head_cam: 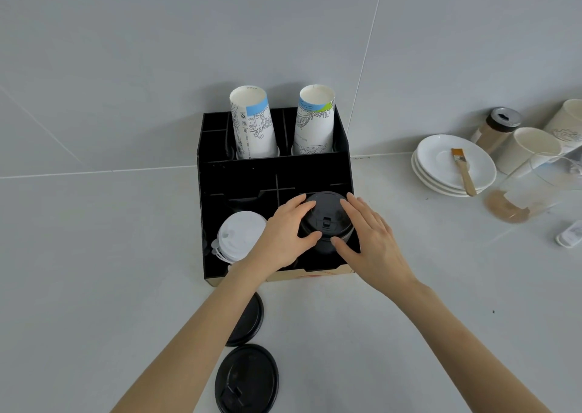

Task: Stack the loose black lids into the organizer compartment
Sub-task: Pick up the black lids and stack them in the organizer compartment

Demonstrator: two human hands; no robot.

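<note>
A black organizer (pixel 271 167) stands on the counter against the wall. In its front right compartment sits a stack of black lids (pixel 327 220). My left hand (pixel 283 233) grips the stack's left side and my right hand (pixel 371 236) grips its right side, fingers curled around the top lid. Two loose black lids lie on the counter in front of the organizer: one (pixel 248 321) partly hidden under my left forearm, the other (pixel 247 379) nearer me.
White lids (pixel 239 236) fill the front left compartment. Two stacks of paper cups (pixel 252 122) stand upside down in the back row. At the right are stacked white saucers (pixel 453 163) with a brush (pixel 463 170), jars and cups.
</note>
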